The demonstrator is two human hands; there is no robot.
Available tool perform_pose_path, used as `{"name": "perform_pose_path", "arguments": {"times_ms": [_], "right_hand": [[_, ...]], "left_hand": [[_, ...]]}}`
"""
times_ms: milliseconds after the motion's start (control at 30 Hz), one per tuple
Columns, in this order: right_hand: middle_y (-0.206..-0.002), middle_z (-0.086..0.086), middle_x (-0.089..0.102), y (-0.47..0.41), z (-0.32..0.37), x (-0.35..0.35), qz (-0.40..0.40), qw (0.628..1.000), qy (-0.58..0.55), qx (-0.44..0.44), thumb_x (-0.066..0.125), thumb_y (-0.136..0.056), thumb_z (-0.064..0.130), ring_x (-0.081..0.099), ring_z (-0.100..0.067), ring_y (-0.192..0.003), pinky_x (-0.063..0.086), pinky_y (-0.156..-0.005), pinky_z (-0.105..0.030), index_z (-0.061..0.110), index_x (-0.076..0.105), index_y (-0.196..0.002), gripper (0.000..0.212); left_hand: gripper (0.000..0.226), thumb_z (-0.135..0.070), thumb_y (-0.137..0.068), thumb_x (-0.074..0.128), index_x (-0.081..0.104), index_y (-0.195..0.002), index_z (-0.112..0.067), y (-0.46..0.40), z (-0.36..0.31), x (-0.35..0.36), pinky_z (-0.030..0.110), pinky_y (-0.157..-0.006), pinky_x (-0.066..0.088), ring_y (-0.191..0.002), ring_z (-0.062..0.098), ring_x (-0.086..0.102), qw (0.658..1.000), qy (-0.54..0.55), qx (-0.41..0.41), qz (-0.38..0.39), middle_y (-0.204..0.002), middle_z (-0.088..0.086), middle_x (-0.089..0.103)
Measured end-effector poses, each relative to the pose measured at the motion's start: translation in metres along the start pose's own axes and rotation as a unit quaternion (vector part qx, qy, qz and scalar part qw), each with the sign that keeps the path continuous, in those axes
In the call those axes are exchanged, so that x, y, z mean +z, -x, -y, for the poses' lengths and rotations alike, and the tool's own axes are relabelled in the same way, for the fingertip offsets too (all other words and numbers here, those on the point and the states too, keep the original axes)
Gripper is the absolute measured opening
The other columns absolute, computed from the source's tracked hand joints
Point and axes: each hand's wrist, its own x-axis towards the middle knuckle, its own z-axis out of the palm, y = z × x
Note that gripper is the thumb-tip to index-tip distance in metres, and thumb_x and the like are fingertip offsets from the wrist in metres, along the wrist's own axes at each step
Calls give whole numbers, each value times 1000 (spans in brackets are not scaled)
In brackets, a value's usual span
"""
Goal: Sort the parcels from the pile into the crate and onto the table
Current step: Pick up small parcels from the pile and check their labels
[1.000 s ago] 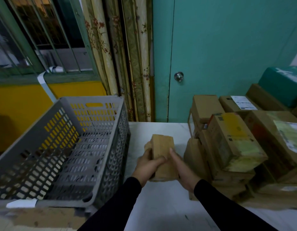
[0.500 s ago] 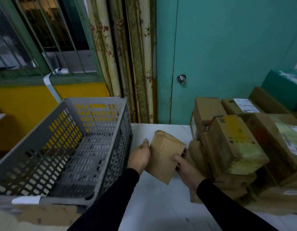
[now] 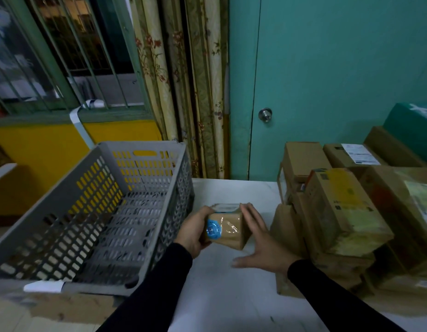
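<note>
1. My left hand grips the small parcel above the table, beside the crate.
2. My right hand lies spread, fingertips touching the parcel's right side.

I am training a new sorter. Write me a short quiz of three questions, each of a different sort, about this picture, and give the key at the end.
1. True or false: the grey crate already holds several parcels.
2. Which hand grips the small parcel that bears the round blue sticker? A) the left hand B) the right hand C) neither
3. Fill in: the pile of parcels stands on the ____ side of the white table.

Key: 1 false, no parcel shows inside it. 2 A; the right hand only touches the parcel with straight fingers. 3 right.
</note>
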Motion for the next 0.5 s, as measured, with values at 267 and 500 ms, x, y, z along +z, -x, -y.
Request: {"name": "perform_pose_path", "arguments": {"times_ms": [267, 500], "right_hand": [[-126, 15, 64, -29, 36, -9, -194, 884, -408, 120, 40, -107, 44, 64, -6, -111, 55, -85, -22, 48, 38, -140, 33], [-129, 10, 70, -50, 52, -22, -201, 870, -444, 78, 50, -105, 36, 72, -15, -109, 59, -86, -39, 48, 42, -146, 44]], "left_hand": [[43, -1, -91, 61, 56, -130, -20, 15, -5, 4, 29, -66, 58, -85, 18, 76, 980, -10, 193, 40, -110, 8, 74], [49, -8, -80, 68, 61, -125, -25, 30, -32, -3, 48, -95, 57, -105, 29, 72, 967, -30, 244, 71, -119, 9, 74]]}}
